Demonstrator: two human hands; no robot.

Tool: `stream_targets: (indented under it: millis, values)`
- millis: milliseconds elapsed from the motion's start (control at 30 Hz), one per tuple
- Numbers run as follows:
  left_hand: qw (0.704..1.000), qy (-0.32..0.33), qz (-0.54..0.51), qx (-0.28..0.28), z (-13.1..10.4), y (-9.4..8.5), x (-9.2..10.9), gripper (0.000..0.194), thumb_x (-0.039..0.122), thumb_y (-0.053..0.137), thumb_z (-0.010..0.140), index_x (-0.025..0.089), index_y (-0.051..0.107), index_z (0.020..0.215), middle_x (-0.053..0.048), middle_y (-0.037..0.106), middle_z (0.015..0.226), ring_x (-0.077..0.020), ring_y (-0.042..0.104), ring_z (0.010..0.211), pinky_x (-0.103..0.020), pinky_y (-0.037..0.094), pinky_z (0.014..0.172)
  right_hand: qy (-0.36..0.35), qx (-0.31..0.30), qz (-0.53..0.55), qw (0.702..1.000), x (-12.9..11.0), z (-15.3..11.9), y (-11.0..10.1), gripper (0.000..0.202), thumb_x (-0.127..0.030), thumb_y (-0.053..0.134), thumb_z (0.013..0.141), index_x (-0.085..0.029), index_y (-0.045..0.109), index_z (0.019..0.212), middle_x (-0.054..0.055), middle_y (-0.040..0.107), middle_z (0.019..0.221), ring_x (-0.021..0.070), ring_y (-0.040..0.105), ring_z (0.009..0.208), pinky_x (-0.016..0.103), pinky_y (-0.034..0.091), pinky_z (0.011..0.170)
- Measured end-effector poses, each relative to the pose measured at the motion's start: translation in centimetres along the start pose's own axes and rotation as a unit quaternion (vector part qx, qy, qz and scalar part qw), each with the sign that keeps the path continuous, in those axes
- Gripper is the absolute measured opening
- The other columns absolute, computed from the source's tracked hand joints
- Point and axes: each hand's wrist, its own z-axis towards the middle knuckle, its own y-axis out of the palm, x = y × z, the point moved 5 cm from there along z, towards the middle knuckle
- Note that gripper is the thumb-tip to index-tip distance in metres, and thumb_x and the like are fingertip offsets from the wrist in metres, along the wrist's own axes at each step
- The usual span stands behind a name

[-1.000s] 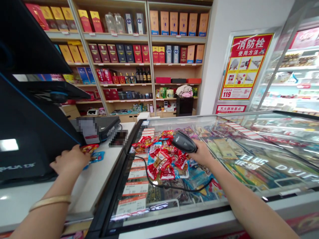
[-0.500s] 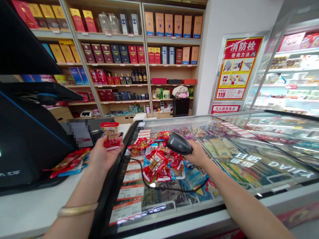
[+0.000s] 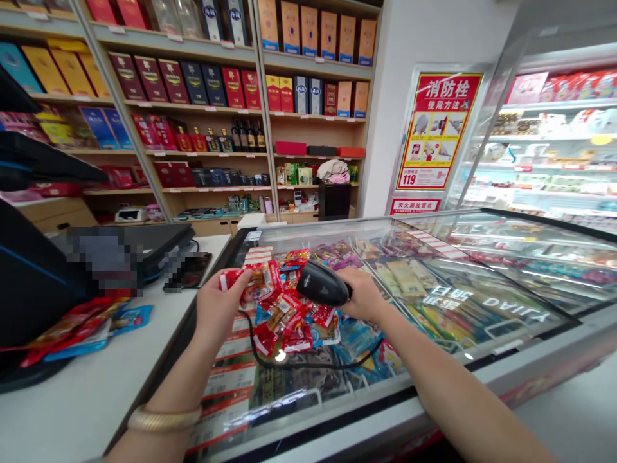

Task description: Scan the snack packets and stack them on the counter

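My left hand, with a gold bangle on its wrist, pinches a red snack packet by its left end, at the edge of the pile. Around the handle of a black barcode scanner my right hand is closed. The scanner's head points left, over a pile of red and blue snack packets on the freezer's glass top. A black cable loops in front of the pile.
More red and blue packets lie on the white counter at the left, beside a black monitor stand. Shelves of boxed bottles stand behind. A lit refrigerated display is at the right.
My left hand has moved right and turned over, bringing a red packet from beside the monitor to the pile. The view has shifted, and the scanner remains in my right hand.
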Motion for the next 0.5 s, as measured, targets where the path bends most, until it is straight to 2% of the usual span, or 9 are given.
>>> stream_targets:
  millis: [100, 267, 500]
  values:
    - [0.998, 0.042, 0.039, 0.018, -0.4, -0.4, 0.8, 0.034, 0.045, 0.078, 0.061, 0.017, 0.062, 0.072, 0.005, 0.050, 0.044, -0.0098, 0.042, 0.038, -0.020, 0.032, 0.037, -0.006, -0.012, 0.000, 1.000, -0.5, 0.1, 0.1, 0.026, -0.027, 0.062, 0.073, -0.020, 0.064, 0.097, 0.008, 0.071, 0.086, 0.0220, 0.066, 0.078, 0.031, 0.051, 0.072]
    - [0.990, 0.088, 0.107, 0.026, -0.9, -0.5, 1.4, 0.035, 0.050, 0.075, 0.065, 0.018, 0.064, 0.075, 0.005, 0.051, 0.044, -0.0109, 0.044, 0.041, -0.021, 0.035, 0.042, -0.001, -0.056, -0.007, 0.998, -0.9, 0.2, 0.6, 0.028, -0.025, 0.063, 0.070, -0.020, 0.065, 0.098, 0.007, 0.071, 0.085, 0.0220, 0.066, 0.079, 0.031, 0.050, 0.071]
    - [0.978, 0.103, 0.178, 0.023, -1.1, -0.3, 1.6, 0.036, 0.053, 0.069, 0.069, 0.018, 0.063, 0.072, 0.005, 0.051, 0.044, -0.0115, 0.045, 0.042, -0.022, 0.036, 0.045, 0.002, -0.074, -0.011, 0.997, -0.7, 0.1, 0.9, 0.033, -0.023, 0.063, 0.068, -0.019, 0.064, 0.101, 0.008, 0.072, 0.090, 0.0231, 0.066, 0.082, 0.031, 0.050, 0.074]
